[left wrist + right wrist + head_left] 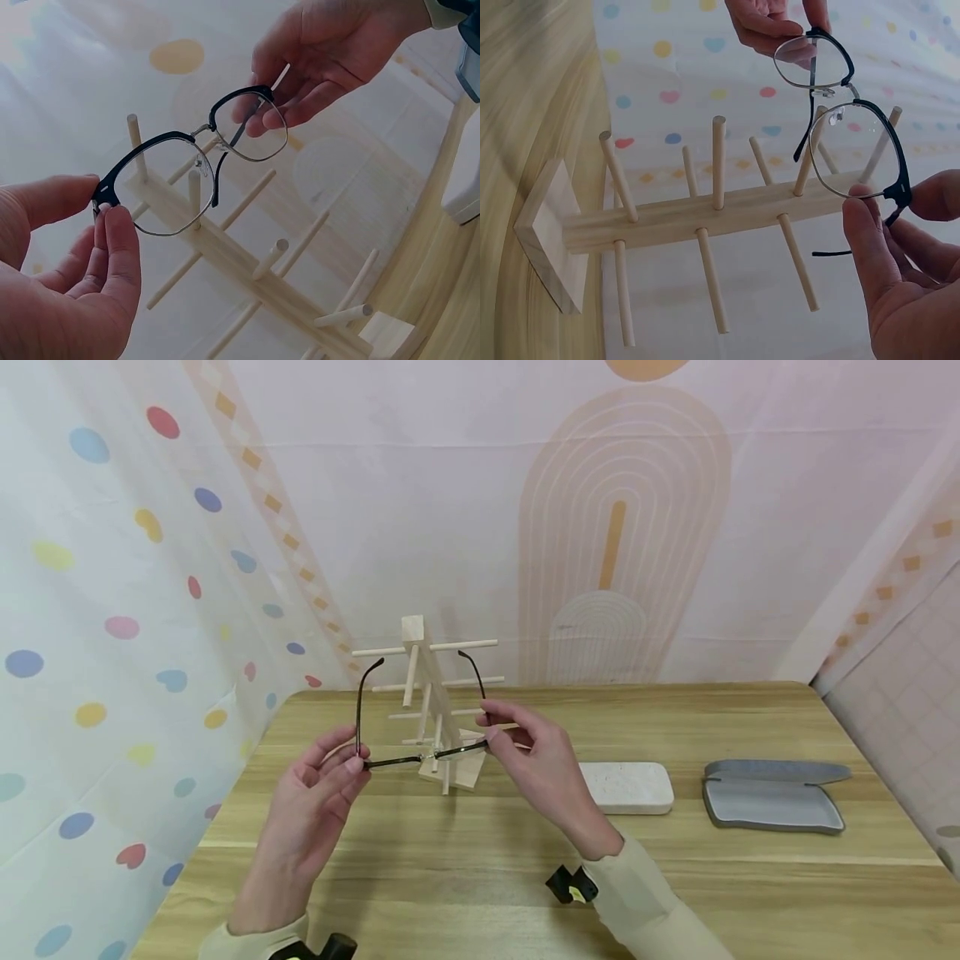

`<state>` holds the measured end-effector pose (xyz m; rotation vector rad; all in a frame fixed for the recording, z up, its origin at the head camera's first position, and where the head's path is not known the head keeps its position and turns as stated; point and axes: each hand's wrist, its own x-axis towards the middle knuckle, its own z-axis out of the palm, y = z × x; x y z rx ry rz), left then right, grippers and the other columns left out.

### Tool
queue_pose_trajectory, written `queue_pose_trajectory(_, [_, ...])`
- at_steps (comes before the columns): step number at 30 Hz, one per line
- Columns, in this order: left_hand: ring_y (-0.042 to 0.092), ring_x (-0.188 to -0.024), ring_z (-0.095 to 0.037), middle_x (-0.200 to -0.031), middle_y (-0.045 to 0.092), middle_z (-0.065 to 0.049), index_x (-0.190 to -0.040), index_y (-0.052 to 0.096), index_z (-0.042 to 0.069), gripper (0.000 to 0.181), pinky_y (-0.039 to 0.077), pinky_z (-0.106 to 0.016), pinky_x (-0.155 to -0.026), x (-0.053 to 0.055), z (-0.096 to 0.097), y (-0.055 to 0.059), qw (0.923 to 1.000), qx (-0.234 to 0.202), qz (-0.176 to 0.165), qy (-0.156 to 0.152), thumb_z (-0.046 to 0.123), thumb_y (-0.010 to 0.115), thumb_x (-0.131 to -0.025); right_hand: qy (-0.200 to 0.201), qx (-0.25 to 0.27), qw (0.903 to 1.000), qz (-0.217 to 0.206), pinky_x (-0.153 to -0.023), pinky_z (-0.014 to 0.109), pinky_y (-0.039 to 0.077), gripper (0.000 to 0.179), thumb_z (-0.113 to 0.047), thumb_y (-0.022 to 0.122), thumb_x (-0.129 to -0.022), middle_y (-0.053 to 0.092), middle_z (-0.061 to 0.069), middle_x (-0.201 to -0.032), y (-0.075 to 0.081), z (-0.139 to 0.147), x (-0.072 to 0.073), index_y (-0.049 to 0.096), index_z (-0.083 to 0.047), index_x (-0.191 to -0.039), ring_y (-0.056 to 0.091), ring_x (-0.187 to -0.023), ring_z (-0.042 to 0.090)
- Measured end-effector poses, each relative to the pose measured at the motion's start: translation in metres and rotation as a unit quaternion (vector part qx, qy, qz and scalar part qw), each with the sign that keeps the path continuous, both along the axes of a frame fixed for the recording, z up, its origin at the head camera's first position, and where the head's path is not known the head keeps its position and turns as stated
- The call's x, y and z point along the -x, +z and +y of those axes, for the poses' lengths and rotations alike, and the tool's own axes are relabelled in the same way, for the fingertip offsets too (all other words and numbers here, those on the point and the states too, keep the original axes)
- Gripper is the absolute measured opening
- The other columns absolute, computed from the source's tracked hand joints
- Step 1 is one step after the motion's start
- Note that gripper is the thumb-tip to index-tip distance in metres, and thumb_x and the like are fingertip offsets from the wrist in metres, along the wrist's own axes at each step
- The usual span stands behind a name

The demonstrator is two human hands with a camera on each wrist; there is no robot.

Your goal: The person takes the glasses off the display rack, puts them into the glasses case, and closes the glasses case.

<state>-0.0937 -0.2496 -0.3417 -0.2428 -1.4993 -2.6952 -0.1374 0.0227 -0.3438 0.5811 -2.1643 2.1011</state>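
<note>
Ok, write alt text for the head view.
A person's left hand and right hand hold unfolded eyeglasses before a wooden peg stand on a wooden table. To the right lie a white box and an open gray case.

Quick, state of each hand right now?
Left hand: closed, pinching the glasses at one outer corner.
Right hand: closed, holding the same glasses near the other corner.

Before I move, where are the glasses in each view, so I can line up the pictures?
Head: glasses slightly left of centre, mostly in the lower half, between the left hand and right hand.
Left wrist: glasses left of centre, mostly in the upper half.
Right wrist: glasses at right, mostly in the upper half.
Shared landmark: the wooden rack, partly behind the glasses in all three.
</note>
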Motion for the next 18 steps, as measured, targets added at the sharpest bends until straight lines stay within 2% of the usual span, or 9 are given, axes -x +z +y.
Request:
queue_pose_trajectory(7, [0.068,-0.095,-0.012,-0.102,0.071,-0.004,-0.123,0.068,0.007,0.042,0.058,-0.023,-0.087,-0.007,0.006,-0.003,0.9998,0.015,0.008,-0.007,-0.021,0.048,-0.097,-0.001,-0.007,1.0000,0.006,-0.089,0.029,0.060,0.033,-0.009,0.060,-0.102,0.072,0.003,-0.118,-0.003,0.006,-0.005,0.068,-0.013,-0.133,0.073,-0.100,0.019])
queue_pose_trajectory(14, [0.068,-0.094,-0.013,-0.102,0.070,-0.004,-0.125,0.066,0.007,0.043,0.057,-0.024,-0.089,-0.014,0.010,-0.006,0.9992,0.037,0.011,-0.008,-0.021,0.050,-0.096,0.005,-0.007,0.9996,0.026,-0.088,0.031,0.060,0.032,-0.006,0.060,-0.102,0.072,0.004,-0.118,-0.005,0.013,-0.011,0.069,-0.012,-0.132,0.073,-0.097,0.016])
queue_pose_trajectory(18, [0.066,-0.097,-0.013,-0.103,0.069,-0.004,-0.126,0.065,0.005,0.043,0.057,-0.024,-0.090,-0.017,0.013,-0.007,0.9989,0.045,0.014,0.000,-0.021,0.051,-0.095,0.005,-0.005,0.9993,0.037,-0.088,0.031,0.060,0.033,-0.003,0.060,-0.102,0.071,0.005,-0.119,-0.007,0.016,-0.014,0.068,-0.010,-0.133,0.073,-0.100,0.024])
